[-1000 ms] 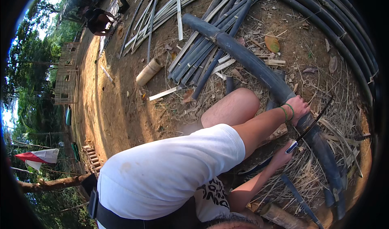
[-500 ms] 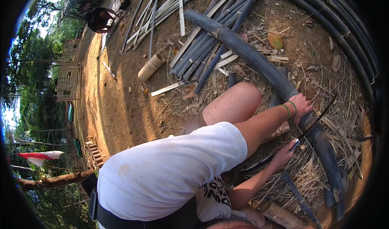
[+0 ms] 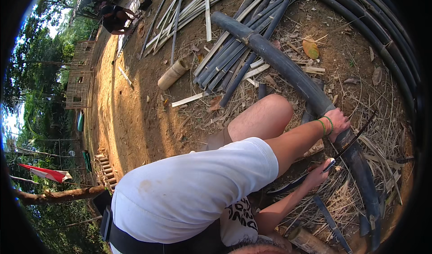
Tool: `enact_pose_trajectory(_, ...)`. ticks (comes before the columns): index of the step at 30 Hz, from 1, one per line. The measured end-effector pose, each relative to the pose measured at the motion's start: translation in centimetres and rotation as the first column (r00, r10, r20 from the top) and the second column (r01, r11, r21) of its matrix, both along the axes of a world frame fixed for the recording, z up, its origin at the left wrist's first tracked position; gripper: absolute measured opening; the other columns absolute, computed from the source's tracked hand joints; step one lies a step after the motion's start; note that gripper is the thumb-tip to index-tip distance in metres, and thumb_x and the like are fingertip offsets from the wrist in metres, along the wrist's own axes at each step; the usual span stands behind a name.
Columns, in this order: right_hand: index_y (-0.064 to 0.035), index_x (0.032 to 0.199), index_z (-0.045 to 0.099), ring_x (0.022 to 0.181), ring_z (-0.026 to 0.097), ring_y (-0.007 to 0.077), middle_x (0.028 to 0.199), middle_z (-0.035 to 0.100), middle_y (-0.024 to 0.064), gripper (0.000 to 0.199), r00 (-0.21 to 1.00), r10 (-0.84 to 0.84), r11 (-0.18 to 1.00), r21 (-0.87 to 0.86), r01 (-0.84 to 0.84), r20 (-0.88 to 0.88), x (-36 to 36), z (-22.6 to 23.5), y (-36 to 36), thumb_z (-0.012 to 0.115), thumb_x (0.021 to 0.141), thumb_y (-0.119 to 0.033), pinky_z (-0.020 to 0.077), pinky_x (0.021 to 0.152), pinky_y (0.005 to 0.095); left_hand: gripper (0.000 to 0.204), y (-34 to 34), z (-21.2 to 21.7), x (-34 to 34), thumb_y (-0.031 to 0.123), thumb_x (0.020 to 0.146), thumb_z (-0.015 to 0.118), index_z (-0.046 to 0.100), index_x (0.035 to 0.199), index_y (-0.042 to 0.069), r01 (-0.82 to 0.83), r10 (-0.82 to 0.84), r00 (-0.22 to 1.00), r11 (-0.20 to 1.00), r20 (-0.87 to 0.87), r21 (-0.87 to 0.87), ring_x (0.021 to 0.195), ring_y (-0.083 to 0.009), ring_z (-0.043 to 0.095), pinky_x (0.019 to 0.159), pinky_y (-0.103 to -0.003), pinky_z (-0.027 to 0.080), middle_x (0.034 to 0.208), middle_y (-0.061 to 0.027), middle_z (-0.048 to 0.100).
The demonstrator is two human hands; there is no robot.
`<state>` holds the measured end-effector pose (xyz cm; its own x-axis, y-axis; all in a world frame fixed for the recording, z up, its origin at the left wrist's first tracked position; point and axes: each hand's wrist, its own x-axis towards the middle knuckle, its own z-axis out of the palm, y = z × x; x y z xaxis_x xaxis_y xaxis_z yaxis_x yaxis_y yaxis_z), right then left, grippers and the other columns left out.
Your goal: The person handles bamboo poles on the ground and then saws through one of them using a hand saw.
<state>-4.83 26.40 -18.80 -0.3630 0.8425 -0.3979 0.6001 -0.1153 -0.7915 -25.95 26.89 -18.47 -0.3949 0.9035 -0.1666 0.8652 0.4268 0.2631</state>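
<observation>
A long dark bamboo pole [image 3: 288, 69] runs across the ground from the upper middle down to the right. My left hand [image 3: 338, 122], with green bands on its wrist, is closed over the pole. Just below it, my right hand [image 3: 320, 173] grips a knife [image 3: 353, 139] whose thin dark blade slants up across the pole. A dark curved strip [image 3: 288, 186] lies under my right wrist. My bare knee [image 3: 265, 114] and white-sleeved shoulder [image 3: 202, 186] fill the middle of the view.
Split bamboo slats [image 3: 234, 42] lie heaped beside the pole, with a short cut bamboo piece [image 3: 173, 74] on the bare soil. Dark poles [image 3: 396, 51] curve along the right edge. Dry straw [image 3: 387, 155] covers the ground. A person [image 3: 114, 18] bends over far off.
The view has shifted slightly. Both hands stay where they were, on the pole and the knife.
</observation>
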Motion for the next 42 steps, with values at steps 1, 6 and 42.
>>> enact_pose_trajectory(1, -0.0017, 0.082, 0.058, 0.046, 0.053, 0.0173, 0.050, 0.048, 0.0053, 0.060, 1.000, -0.008, 1.000, 0.014, 0.008, 0.005, 0.0, -0.2, 0.1, 0.048, 0.097, -0.060, 0.0399, 0.047, 0.0318, 0.084, 0.1, 0.1, 0.0, 0.050, 0.053, 0.084, 0.057, 0.120, 0.007, -0.001, 0.001, 1.000, 1.000, 0.002, -0.004, 0.101, -0.0272, 0.065, 0.088, -0.038, 0.049, 0.108, -0.0098, 0.065)
enact_pose_trajectory(6, -0.0014, 0.087, 0.059, 0.046, 0.050, 0.0169, 0.050, 0.046, 0.0051, 0.060, 1.000, -0.018, 1.000, -0.003, 0.018, 0.002, 0.1, -0.9, 0.5, 0.050, 0.096, -0.060, 0.0391, 0.047, 0.0332, 0.085, 0.1, 0.0, 0.0, 0.050, 0.054, 0.084, 0.057, 0.121, 0.008, -0.008, 0.008, 1.000, 1.000, -0.009, -0.019, 0.102, -0.0257, 0.065, 0.088, -0.037, 0.048, 0.109, -0.0088, 0.065)
enact_pose_trajectory(42, 0.0064, 0.080, 0.064, 0.066, 0.065, 0.0356, 0.066, 0.061, 0.0229, 0.052, 0.991, 0.039, 0.998, 0.051, -0.046, 0.127, 2.9, 4.5, -1.7, 0.056, 0.097, -0.042, 0.0478, 0.064, 0.0456, 0.076, 1.2, 0.5, -1.5, 0.043, 0.057, 0.082, 0.053, 0.119, 0.008, 0.022, -0.012, 0.995, 0.994, 0.096, -0.111, 0.101, -0.0332, 0.067, 0.087, -0.043, 0.055, 0.114, -0.0144, 0.066)
